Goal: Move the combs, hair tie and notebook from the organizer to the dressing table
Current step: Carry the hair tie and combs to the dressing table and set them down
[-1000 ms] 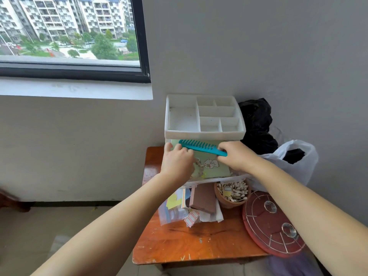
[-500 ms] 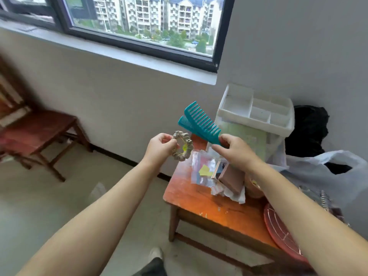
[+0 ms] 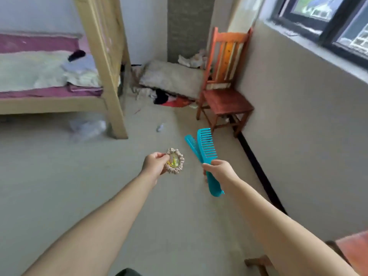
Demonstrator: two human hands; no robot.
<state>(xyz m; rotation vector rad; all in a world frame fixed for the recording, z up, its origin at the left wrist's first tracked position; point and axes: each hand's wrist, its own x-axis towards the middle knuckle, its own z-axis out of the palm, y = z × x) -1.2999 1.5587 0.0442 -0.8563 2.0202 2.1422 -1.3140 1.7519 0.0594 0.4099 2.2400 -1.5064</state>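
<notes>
My left hand [image 3: 154, 164] pinches a beige ruffled hair tie [image 3: 175, 163] with something yellow showing in its centre. My right hand [image 3: 220, 170] grips two teal combs by their handles: a wide-toothed comb [image 3: 207, 148] in front and a narrower comb [image 3: 191, 144] behind it, both pointing up and away from me. Both hands are held out over the floor at mid frame. The organizer, the notebook and the dressing table are out of view.
A wooden chair [image 3: 225, 100] stands against the right wall under the window [image 3: 326, 18]. A wooden bed frame [image 3: 111, 80] with purple and pale bedding fills the left. Clothes and a pillow [image 3: 171, 78] lie piled in the far corner. A table corner [image 3: 352, 250] shows at bottom right.
My view has swung left, away from the organizer and its table, toward the room with the bed and chair. Both hands keep the hair tie and the combs, carried along.
</notes>
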